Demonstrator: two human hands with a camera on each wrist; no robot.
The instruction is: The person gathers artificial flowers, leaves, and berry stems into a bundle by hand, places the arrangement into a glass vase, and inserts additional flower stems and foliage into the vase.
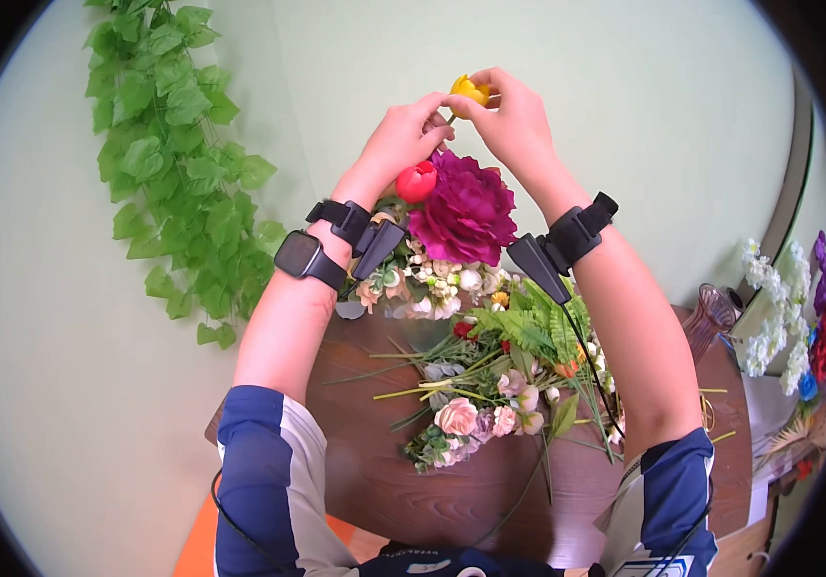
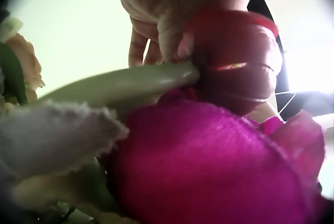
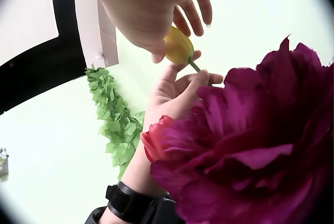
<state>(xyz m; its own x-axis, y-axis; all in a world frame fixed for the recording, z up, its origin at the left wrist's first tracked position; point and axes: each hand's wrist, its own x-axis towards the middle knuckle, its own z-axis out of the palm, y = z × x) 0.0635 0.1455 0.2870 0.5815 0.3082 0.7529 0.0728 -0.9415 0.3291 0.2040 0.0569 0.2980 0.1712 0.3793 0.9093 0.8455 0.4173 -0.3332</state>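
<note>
High above the arrangement, a yellow tulip [image 1: 470, 89] stands between both hands. My left hand [image 1: 401, 133] pinches its thin green stem [image 3: 194, 65] just below the bloom. Thumb and fingers of my right hand [image 1: 513, 117] hold the bloom from either side, as the right wrist view also shows. Directly beneath are a large purple peony [image 1: 466, 213] and a red tulip [image 1: 417, 181], close under the left hand. In the left wrist view the red tulip [image 2: 235, 59] and the peony's petals [image 2: 209, 156] hide part of the left hand.
White and peach flowers [image 1: 442, 288] fill the arrangement below the peony. Cut stems, fern leaves [image 1: 538, 322] and pink roses [image 1: 456, 416] lie on the brown table [image 1: 365, 471]. An ivy garland [image 1: 167, 144] hangs at left; a glass vase [image 1: 711, 322] stands at right.
</note>
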